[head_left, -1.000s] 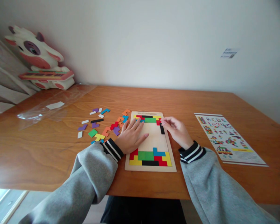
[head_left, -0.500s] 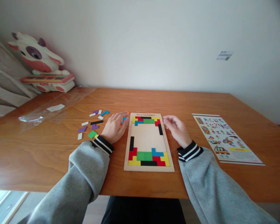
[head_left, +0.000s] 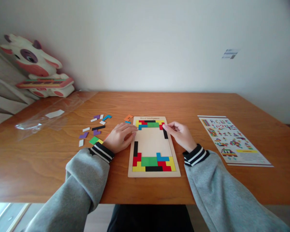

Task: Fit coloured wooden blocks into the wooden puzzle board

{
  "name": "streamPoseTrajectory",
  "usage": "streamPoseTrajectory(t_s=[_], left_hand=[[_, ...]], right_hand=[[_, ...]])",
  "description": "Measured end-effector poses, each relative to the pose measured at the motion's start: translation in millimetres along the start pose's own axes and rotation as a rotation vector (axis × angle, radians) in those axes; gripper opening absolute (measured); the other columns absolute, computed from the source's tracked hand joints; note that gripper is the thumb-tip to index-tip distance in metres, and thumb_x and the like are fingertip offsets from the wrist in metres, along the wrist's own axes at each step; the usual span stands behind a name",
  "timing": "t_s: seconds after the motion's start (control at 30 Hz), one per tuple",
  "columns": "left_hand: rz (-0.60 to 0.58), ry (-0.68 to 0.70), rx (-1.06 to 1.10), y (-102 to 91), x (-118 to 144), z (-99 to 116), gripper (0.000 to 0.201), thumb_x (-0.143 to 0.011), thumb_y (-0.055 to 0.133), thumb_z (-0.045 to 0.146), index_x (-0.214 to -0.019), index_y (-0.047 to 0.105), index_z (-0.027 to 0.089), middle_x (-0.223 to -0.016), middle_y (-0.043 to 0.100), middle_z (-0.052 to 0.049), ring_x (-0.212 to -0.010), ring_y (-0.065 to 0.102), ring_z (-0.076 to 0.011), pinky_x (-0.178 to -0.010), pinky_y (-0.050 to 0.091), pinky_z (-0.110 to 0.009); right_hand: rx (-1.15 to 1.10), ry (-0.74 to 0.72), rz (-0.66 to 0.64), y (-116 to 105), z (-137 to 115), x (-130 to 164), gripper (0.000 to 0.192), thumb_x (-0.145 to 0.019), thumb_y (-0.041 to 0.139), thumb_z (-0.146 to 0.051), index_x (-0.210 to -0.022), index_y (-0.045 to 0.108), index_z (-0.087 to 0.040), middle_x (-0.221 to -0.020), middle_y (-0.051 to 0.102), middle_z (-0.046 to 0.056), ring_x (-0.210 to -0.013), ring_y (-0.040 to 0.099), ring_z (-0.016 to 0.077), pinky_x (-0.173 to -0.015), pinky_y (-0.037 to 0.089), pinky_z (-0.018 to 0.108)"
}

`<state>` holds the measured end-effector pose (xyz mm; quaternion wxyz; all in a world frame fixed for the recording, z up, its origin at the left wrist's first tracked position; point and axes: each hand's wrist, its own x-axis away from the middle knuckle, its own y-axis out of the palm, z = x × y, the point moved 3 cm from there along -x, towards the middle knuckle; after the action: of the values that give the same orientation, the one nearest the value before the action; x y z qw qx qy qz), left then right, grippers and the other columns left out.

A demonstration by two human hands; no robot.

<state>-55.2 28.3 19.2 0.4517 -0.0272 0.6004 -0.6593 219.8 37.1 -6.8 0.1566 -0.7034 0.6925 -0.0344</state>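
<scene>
A wooden puzzle board [head_left: 149, 174] stands upright before me, with coloured block pieces along its top and bottom and a bare middle. My left hand [head_left: 120, 137] reaches over the board's left edge, fingers stretched and thumb apart, nothing seen in them. At the upper right, my right hand [head_left: 182, 135] has its thumb and forefinger at the red piece [head_left: 161, 127], just above a black piece [head_left: 165, 134]; a small gap shows between those fingertips. Another black piece [head_left: 135, 149] lies along the left side, below my left fingertips. Green pieces [head_left: 149, 161] sit in the lower part.
Loose pieces lie left of the board, among them a black bar [head_left: 98, 128], a green square [head_left: 94, 140] and an orange piece [head_left: 128, 117]. A printed pattern sheet [head_left: 234, 140] lies right. Back left are a clear plastic bag [head_left: 38, 120] and a cow toy [head_left: 43, 72].
My left hand has come nearer, from the loose pieces onto the board's left edge, uncovering an orange piece. My right hand has shifted left, onto the board's upper right corner.
</scene>
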Motion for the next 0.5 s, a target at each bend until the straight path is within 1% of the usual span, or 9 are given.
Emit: streamPoseTrajectory(t_s=[0.07,0.13,0.33,0.5], left_hand=[[-0.034,0.031,0.008,3.5,0,5,0.021,-0.097,0.050,0.022,-0.110,0.066,0.019,-0.111,0.073,-0.008,-0.107,0.065,-0.0213,-0.097,0.052,-0.040],[-0.053,0.049,0.011,6.6,0,8,0.021,-0.097,0.050,0.022,-0.110,0.066,0.019,-0.110,0.072,-0.008,-0.107,0.065,-0.0210,-0.097,0.052,-0.039],[-0.066,0.049,-0.002,9.5,1,10,0.021,-0.097,0.050,0.024,-0.104,0.069,0.020,-0.104,0.073,-0.008,-0.099,0.066,-0.0206,-0.092,0.054,-0.039],[-0.063,0.048,0.005,8.1,0,13,0.019,-0.097,0.052,0.028,-0.102,0.070,0.021,-0.100,0.073,-0.007,-0.095,0.067,-0.0199,-0.089,0.054,-0.037]], right_hand=[[-0.001,-0.018,-0.028,3,-1,1,0.043,-0.083,0.065,-0.064,-0.085,0.068,-0.021,-0.084,0.074,0.006,-0.077,0.065,0.0197,-0.070,0.051,0.033],[0.013,-0.039,-0.012,3,-1,1,0.044,-0.085,0.062,-0.065,-0.088,0.068,-0.021,-0.085,0.074,0.006,-0.079,0.066,0.0202,-0.070,0.052,0.033],[0.026,-0.048,0.109,-2,8,-2,0.048,-0.082,0.063,-0.067,-0.093,0.065,-0.020,-0.082,0.069,0.004,-0.069,0.061,0.0173,-0.065,0.050,0.032],[0.020,-0.036,0.122,-2,12,-3,0.047,-0.083,0.063,-0.065,-0.095,0.064,-0.019,-0.086,0.068,0.005,-0.069,0.059,0.0167,-0.065,0.049,0.032]])
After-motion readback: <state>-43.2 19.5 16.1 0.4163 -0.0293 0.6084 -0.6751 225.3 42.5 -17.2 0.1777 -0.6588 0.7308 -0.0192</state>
